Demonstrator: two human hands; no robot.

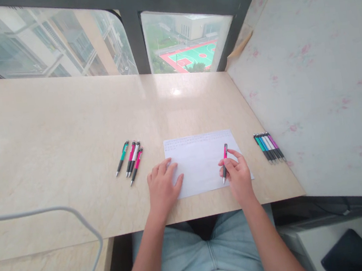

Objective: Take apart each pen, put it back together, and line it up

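A white sheet of paper lies on the desk in front of me, with rows of small handwriting along its top. My left hand rests flat with spread fingers on the sheet's left edge. Over the sheet's right part, my right hand grips a pink and black pen, its tip pointing down. Whether the tip touches the paper I cannot tell. Left of the sheet lie a green pen and several pink and white pens. To the right, a row of several pens in green, blue, white and purple lies side by side.
The beige desk reaches back to a window. A flowered wall bounds it on the right. A white cable loops at the lower left. A dark flat object lies on a lower white surface at the right.
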